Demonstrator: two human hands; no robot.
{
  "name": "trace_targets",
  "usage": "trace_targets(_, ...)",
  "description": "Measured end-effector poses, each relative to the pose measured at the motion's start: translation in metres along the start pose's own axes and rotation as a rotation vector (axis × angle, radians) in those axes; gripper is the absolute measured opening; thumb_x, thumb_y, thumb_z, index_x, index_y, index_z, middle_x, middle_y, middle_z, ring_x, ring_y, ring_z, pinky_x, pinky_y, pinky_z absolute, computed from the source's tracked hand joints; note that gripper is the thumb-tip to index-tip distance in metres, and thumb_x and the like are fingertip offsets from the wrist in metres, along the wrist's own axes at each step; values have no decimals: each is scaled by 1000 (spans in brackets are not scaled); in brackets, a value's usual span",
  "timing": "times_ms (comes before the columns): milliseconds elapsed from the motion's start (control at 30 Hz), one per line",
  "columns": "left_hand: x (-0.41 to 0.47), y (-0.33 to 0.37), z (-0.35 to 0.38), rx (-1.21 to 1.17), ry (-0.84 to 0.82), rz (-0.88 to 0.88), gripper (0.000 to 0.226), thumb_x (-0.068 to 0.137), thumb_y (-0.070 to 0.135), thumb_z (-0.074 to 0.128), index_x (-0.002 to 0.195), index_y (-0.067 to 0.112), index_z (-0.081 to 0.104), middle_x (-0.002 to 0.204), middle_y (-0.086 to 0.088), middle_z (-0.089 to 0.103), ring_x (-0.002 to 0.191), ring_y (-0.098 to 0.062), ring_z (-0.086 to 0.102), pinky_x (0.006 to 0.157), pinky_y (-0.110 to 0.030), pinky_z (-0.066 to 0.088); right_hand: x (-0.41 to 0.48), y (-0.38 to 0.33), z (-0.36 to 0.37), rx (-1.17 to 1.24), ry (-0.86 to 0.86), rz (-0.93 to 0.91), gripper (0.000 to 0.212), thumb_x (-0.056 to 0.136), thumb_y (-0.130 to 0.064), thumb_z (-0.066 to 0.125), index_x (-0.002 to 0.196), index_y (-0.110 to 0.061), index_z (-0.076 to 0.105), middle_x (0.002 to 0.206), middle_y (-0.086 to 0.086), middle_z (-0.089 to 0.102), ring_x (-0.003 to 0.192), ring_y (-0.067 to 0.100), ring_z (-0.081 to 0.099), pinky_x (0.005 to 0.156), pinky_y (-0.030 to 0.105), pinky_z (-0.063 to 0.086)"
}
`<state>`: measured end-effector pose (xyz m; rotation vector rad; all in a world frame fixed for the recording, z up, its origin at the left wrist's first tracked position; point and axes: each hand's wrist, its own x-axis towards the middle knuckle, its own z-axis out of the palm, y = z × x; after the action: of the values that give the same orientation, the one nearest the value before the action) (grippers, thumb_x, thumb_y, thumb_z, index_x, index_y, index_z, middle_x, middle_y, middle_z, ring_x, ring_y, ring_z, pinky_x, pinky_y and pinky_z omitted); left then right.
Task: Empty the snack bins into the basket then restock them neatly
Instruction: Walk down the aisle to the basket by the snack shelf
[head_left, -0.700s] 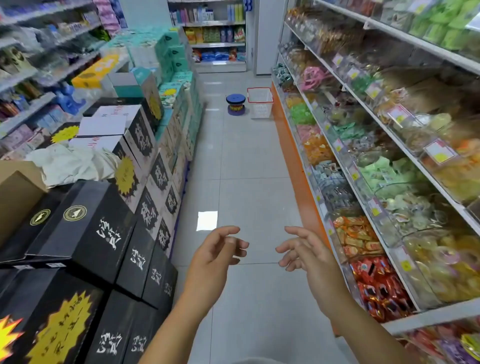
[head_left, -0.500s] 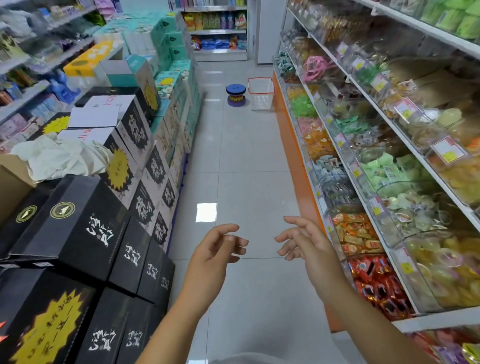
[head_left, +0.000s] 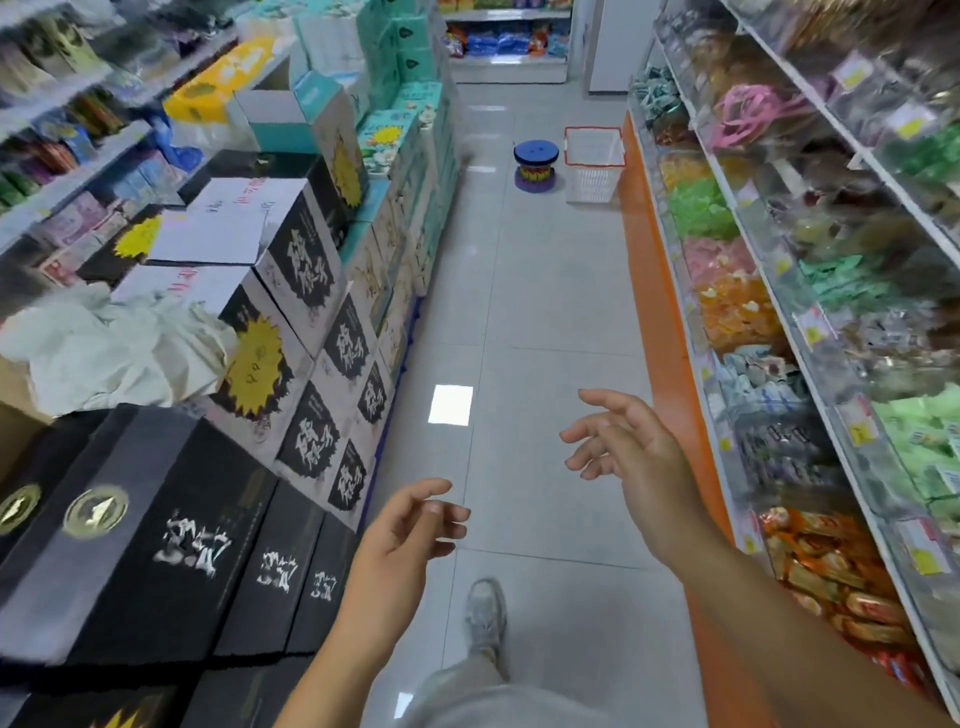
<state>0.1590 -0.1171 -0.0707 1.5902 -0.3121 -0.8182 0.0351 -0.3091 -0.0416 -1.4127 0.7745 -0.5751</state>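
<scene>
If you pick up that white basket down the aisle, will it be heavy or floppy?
Probably light: the basket looks empty and its walls are open mesh. Likely stiff, since it stands square by itself. Pushed, it might slide easily on the glossy floor.

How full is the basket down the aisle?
Looks empty: the basket stands upright beside the blue stool, and nothing shows through its white mesh walls.

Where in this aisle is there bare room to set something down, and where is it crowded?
Free: the tiled floor between the stacked boxes on the left and the orange shelf base on the right, from the shoe up to the blue stool and the basket. Crowded: the snack bins, packed full, and the left shelves.
</scene>
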Motion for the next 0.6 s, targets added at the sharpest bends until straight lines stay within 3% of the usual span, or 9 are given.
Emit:
trace_targets(100,73,28,12,5,-25,-10,20,101,9,47,109,13,64,93,-10,74,84,-19,68,75,-24,55,55,6,-4,-21,40,69,30,101,-6,41,113,-25,61,90,7,71,72,24,64,69,36,49)
trace_targets(233,178,82,50,67,-151,44,20,102,10,46,109,17,63,95,-7,74,86,-19,67,82,-32,53,118,10,-27,-19,156,138,31,100,-3,41,111,-24,61,86,4,72,67,20,64,64,31,50)
trace_targets(467,340,160,151,117,-337,129,23,102,9,44,113,18,62,95,-3,74,87,-16,68,86,-34,54,218,11,-101,70,377,231,26,100,-3,41,111,-17,60,88,15,69,66,24,62,57,28,50)
trace_targets(600,425,171,213,112,-353,120,23,102,8,44,110,20,62,92,-1,74,86,-15,67,84,-34,53,317,13,-144,47,394,232,25,100,-4,41,114,-15,59,88,13,68,64,22,61,54,23,50)
